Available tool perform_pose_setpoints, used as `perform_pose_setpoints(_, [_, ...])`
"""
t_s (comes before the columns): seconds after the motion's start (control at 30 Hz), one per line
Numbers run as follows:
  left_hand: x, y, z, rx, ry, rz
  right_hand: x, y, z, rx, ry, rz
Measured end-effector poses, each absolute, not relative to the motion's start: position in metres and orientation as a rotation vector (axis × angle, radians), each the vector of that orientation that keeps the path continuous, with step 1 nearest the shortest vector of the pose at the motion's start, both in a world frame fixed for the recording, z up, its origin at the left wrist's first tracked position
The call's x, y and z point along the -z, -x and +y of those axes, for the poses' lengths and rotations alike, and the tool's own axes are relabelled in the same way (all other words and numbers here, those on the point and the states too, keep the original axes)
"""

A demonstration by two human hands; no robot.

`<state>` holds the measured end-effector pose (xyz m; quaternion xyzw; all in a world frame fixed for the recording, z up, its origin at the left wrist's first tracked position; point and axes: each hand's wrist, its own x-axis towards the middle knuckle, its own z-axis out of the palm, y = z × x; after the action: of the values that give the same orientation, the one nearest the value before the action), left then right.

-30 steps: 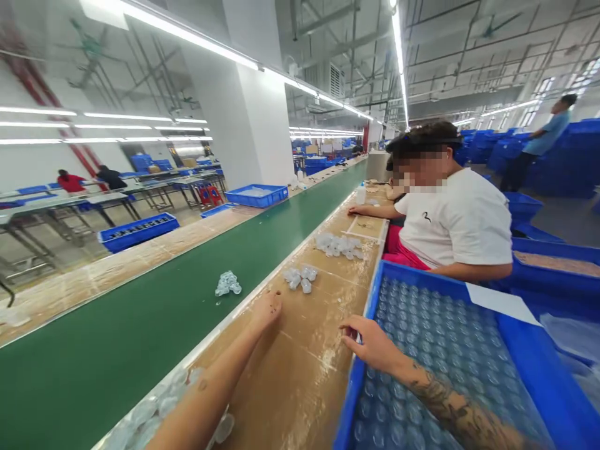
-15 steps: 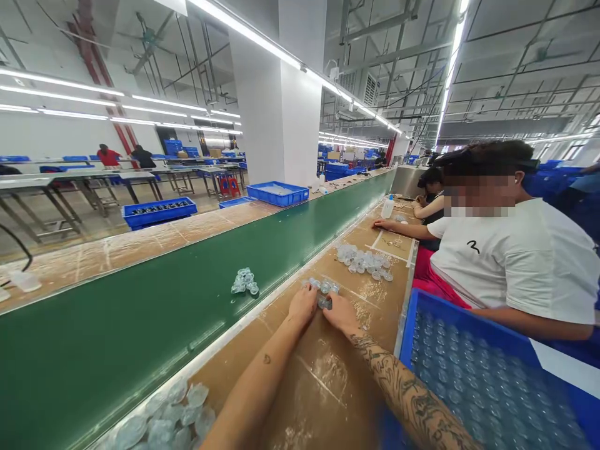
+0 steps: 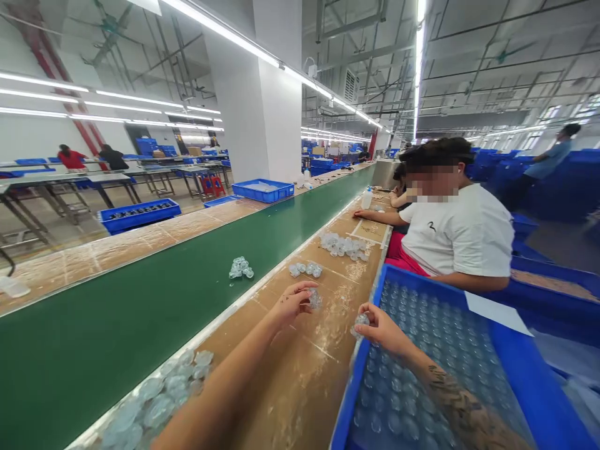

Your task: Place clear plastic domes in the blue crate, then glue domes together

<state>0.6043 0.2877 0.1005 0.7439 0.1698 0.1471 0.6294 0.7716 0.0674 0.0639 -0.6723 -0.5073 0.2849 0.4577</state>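
Observation:
My left hand (image 3: 293, 302) hovers over the brown worktop (image 3: 300, 375), fingers curled around a small clear plastic piece (image 3: 315, 299). My right hand (image 3: 380, 328) is over the near left edge of a blue crate (image 3: 525, 362) and pinches another clear plastic piece (image 3: 360, 321). The crate holds a tray of several clear round parts. A small cluster of clear pieces (image 3: 305, 269) lies on the worktop just beyond my hands.
A green conveyor belt (image 3: 140, 325) runs along my left, carrying a clump of clear pieces (image 3: 240, 268). More clear discs (image 3: 159, 394) are heaped near my left elbow. A person in a white shirt (image 3: 457, 234) sits close on my right, with another pile (image 3: 344, 245) before them.
Both hands pulled back from the cluster on the worktop, each now carrying a clear piece. The right hand has moved right to the crate's edge.

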Motion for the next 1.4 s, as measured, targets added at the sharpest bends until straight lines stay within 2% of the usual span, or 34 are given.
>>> perform_pose_setpoints(0.17, [-0.118,-0.599,0.186,-0.044,-1.781,0.055,-0.061,-0.745,-0.06,-0.763,1.599,-1.045])
perform_pose_setpoints(0.33, [-0.089,-0.596,0.118,0.172,-2.187,-0.156,-0.041,-0.704,-0.109,-0.84,1.837,-1.001])
perform_pose_setpoints(0.4, [-0.071,-0.598,0.104,0.222,-2.348,-0.196,-0.037,-0.692,-0.112,-0.785,1.936,-1.036])
perform_pose_setpoints(0.6, [-0.039,-0.604,0.086,0.321,-2.73,-0.219,-0.031,-0.677,-0.105,-0.295,2.419,-1.561])
perform_pose_setpoints(0.93, [-0.03,-0.608,0.073,0.417,-2.864,-0.379,-0.018,-0.679,-0.09,-0.151,2.492,-1.84])
perform_pose_setpoints(1.4, [-0.019,-0.606,0.076,0.395,-2.963,-0.49,-0.002,-0.687,-0.098,-0.182,2.433,-1.795])
